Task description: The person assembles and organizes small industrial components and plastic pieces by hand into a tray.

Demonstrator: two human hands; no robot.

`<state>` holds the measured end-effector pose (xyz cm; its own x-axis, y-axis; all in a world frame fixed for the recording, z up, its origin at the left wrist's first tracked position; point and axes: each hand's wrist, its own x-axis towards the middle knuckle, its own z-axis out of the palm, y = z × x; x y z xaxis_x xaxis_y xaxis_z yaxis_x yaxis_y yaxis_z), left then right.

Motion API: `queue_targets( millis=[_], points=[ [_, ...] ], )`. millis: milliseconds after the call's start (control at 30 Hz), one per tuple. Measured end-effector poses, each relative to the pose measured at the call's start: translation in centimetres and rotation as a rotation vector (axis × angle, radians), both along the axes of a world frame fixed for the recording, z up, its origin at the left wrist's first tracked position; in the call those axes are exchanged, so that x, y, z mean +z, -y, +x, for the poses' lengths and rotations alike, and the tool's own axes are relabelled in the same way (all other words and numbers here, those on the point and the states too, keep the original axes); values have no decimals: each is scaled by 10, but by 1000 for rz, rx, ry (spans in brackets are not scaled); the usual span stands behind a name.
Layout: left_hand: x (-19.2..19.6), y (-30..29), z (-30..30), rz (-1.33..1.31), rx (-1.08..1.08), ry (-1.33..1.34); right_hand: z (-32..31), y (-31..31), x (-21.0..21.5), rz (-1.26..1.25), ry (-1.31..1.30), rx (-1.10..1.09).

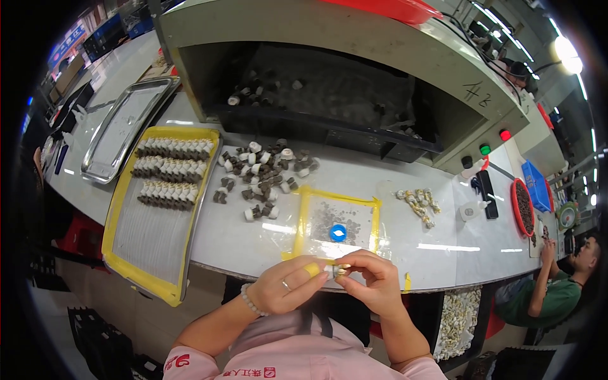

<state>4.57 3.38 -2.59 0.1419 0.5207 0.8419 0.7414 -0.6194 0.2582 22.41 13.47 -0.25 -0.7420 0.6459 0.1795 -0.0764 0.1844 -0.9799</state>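
My left hand [286, 285], with a ring, a bead bracelet and a yellow wrap on one finger, is closed in a pinch near the table's front edge. My right hand [375, 280] meets it, thumb and fingertips closed on a small gold-and-white fitting [342, 270]. The fingers partly hide what the left hand grips; a whitish end shows there. Just beyond the hands lies a yellow-taped square [376, 221] with many small grey discs [326, 215] and a round blue container [338, 233]. Several loose gold-and-white fittings [419, 206] lie to its right.
Dark-and-white parts [259, 174] are heaped at the left. Beside them, a yellow-edged tray [117, 209] holds rows of fittings; a metal tray [101, 149] lies farther left. A dark bin [304, 123] sits inside the grey machine housing. A bottle [470, 210] stands right; a person in green [557, 294] works beyond.
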Motion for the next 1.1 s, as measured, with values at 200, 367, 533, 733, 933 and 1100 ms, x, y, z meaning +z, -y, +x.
queue_targets(
  millis=[200,367,533,733,933,1100],
  points=[
    [4,15,-3,-305,111,181,10,-28,7,322,219,-12],
    [8,76,-40,-450,363,692,52,-87,-2,627,537,-540],
    [31,105,-89,-389,515,1108,96,-125,-10,546,748,-614],
    [24,160,-210,-271,907,970,95,-137,-14,456,610,-495],
    [-9,157,-273,-356,971,941,69,-114,-21,-62,212,-273],
    [-19,136,-276,-406,1080,662,42,-80,-19,-135,135,-218]
  ],
)
